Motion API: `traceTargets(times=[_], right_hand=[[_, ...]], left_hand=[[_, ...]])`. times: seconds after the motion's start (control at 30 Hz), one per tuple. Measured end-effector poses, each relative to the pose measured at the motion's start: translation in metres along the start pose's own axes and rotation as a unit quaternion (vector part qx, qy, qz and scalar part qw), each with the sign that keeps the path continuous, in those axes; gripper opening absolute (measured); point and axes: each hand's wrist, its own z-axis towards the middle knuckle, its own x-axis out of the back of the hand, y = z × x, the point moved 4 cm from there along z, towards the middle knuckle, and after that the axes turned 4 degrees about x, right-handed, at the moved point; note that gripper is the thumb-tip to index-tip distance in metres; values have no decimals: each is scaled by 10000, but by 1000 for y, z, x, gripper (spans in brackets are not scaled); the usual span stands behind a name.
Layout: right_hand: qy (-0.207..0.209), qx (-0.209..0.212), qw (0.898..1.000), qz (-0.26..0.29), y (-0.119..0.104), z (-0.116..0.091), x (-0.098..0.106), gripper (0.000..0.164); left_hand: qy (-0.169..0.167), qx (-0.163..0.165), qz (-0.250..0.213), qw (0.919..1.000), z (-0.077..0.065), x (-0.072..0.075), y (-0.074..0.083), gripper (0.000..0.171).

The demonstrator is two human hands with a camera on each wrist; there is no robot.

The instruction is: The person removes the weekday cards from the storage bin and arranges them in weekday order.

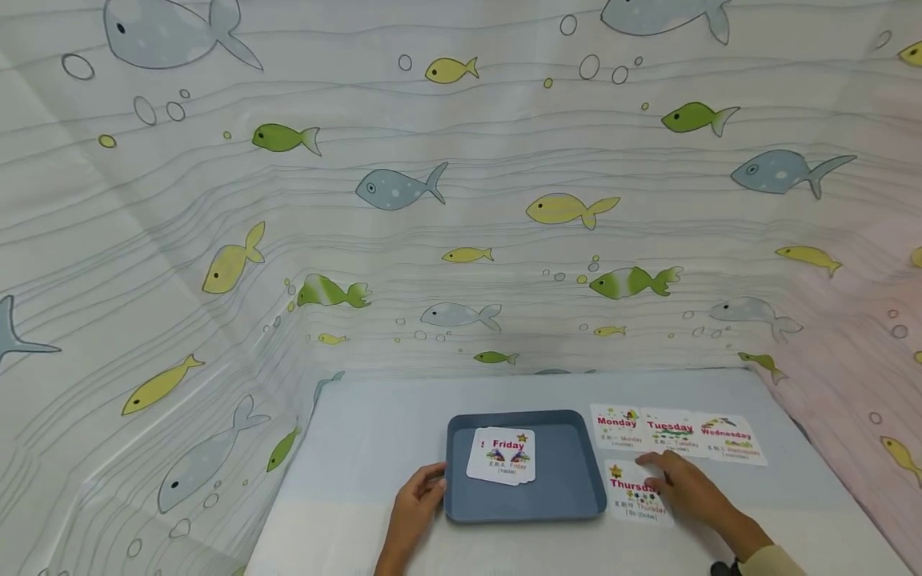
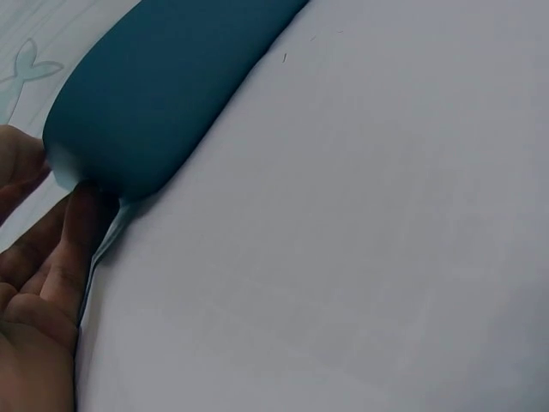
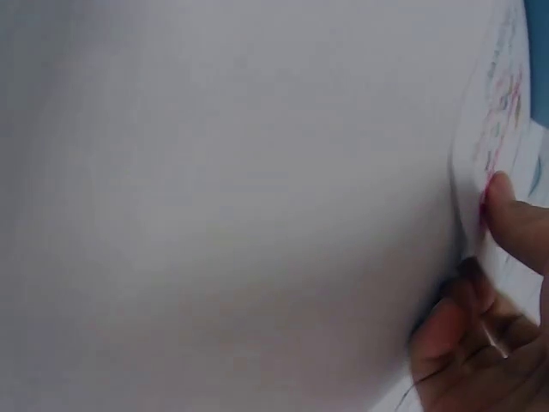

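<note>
A blue-grey tray [image 1: 562, 480] lies on the white table, with a small stack of cards topped by the Friday card [image 1: 508, 456] inside it. My left hand [image 1: 414, 512] holds the tray's left rim; the left wrist view shows fingers [image 2: 81, 232] against the tray's edge. To the tray's right lies the Thursday card [image 1: 630, 506]. My right hand [image 1: 687, 492] pinches that card at its right edge, and the thumb [image 3: 515, 219] presses its printed face in the right wrist view. The other fingers are at the card's edge, partly hidden.
Above the Thursday card, the Monday card [image 1: 616, 438], Tuesday card [image 1: 670, 444] and Wednesday card [image 1: 731, 450] lie in a row, edges close together. A fish-patterned curtain [image 1: 504, 280] hangs behind and around the table [image 1: 360, 432].
</note>
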Motion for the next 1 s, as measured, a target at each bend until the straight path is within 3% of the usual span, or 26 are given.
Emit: traceTargets(times=[0.07,0.33,0.57,1.0], right_hand=[[40,61,10000,-38,-2,0,0,33],[458,359,9969,-523,-7,-6,-5,26],[739,634,9935,-587,-9,-6,-2,27],[429,446,9969,-487,-9,-3,2,24]], left_hand=[[22,-74,10,10000,1,0,0,31],[-39,154,1,9999,-2,1,-4,31],[-58,216,-18,9997,1,2,-4,31],[-61,303,10,9995,1,0,-2,31]])
